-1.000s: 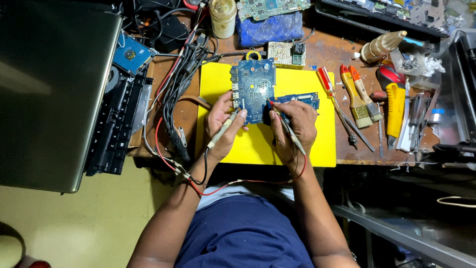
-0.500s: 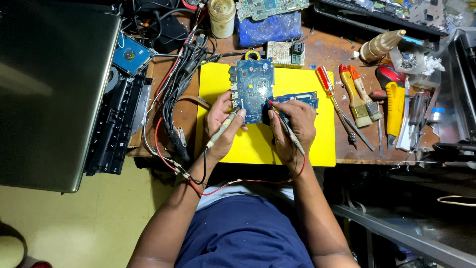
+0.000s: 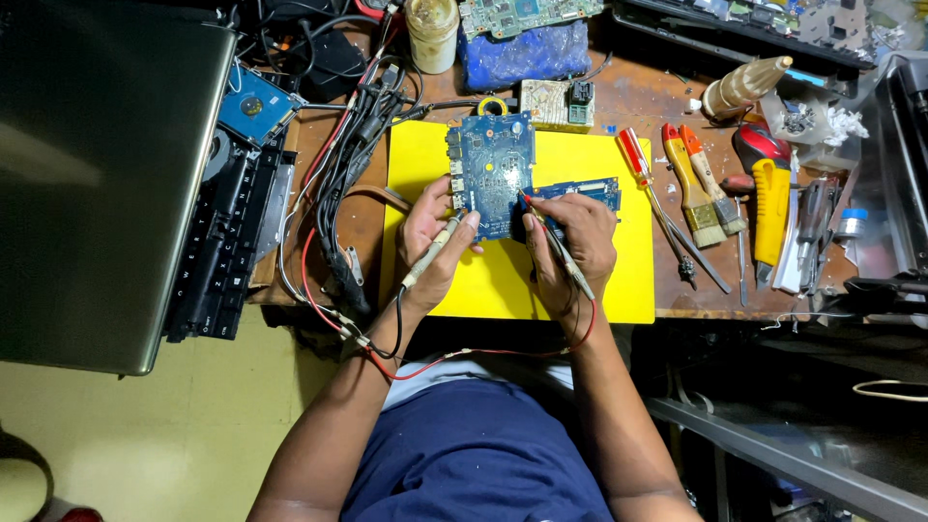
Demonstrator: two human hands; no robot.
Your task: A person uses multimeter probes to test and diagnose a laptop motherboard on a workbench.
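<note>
A blue circuit board lies on a yellow mat on the bench. My left hand rests at the board's lower left edge and grips a pale test probe whose tip meets the board. My right hand grips a red-tipped test probe, its point on the board's right side. Red and black leads run from both probes toward my lap. A smaller blue board lies just behind my right hand.
A grey laptop lid and black keyboard part sit left. A cable bundle lies beside the mat. Screwdrivers, brushes and a yellow tool lie right. A jar and blue wrapped bundle stand behind.
Both hands hold nearly the same pose; the probes have shifted only slightly on the board.
</note>
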